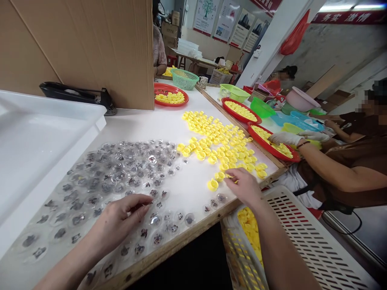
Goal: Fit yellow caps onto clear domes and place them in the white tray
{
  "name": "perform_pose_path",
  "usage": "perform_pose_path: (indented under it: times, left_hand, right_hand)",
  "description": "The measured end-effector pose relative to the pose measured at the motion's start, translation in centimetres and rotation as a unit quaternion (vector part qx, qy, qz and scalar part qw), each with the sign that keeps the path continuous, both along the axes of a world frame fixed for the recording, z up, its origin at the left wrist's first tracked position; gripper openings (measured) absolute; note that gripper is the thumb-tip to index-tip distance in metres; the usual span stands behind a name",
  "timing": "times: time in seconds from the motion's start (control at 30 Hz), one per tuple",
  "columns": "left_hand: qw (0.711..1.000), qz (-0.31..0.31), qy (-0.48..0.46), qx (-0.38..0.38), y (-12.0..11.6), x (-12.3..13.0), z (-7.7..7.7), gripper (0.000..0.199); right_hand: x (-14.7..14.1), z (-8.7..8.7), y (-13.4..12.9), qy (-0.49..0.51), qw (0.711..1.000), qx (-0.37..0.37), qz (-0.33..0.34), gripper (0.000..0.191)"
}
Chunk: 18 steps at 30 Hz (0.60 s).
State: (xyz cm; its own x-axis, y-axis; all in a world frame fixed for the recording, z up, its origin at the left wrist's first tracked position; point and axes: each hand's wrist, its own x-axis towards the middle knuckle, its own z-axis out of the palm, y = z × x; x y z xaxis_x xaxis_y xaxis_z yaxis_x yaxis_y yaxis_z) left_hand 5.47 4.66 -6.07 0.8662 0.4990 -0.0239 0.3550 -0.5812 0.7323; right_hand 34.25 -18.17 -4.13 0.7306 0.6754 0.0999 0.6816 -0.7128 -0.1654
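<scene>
Along the near edge of the white tabletop [193, 193], clear plastic domes with dark figures inside [121, 177] spread to the left and yellow plastic caps [211, 145] to the right. Left hand [119, 221]: fingers pinched narrow at the domes, hold unclear. Right hand [242, 186]: narrow, among the caps; cannot tell if one is gripped. Below right, a white slatted crate [302, 225] holds more caps. Farther right, a co-worker's gloved hand [284, 139] rests over a red tray [298, 159].

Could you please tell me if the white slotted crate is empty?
Not empty: the white slotted crate holds a heap of yellow plastic pieces.
</scene>
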Motion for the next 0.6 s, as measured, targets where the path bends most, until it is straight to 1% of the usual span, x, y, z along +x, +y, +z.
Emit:
perform_pose_path:
  times: [0.07, 0.13, 0.23, 0.4, 0.53, 0.6]
  left_hand:
    - [1.000, 0.002, -0.005, 0.005, -0.1, 0.1, 0.1, 0.031]
    - [1.000, 0.004, -0.009, 0.007, -0.2, 0.1, 0.1, 0.032]
    - [1.000, 0.001, -0.011, 0.003, -0.5, 0.3, 0.2, 0.032]
    - [1.000, 0.006, -0.004, 0.001, -0.8, 0.4, 0.2, 0.032]
    - [1.000, 0.003, -0.001, -0.002, -0.8, 0.3, 0.4, 0.031]
    - [1.000, -0.004, -0.008, -0.002, -0.9, 0.3, 0.5, 0.029]
  right_hand:
    - [1.1, 0.5, -1.7, -0.015, 0.999, -0.023, -0.030, 0.022]
    - [2.0, 0.5, -3.1, -0.019, 0.997, -0.054, -0.042, 0.020]
    - [2.2, -0.1, -3.8, -0.014, 0.995, -0.086, -0.042, 0.019]
    - [1.5, -1.0, -2.4, -0.003, 0.995, -0.090, -0.043, 0.011]
    - [0.5, -1.0, -1.2, 0.026, 0.997, -0.075, -0.012, 0.009]
    - [-0.2, -1.1, -0.5, 0.042, 0.997, -0.067, 0.006, 0.012]
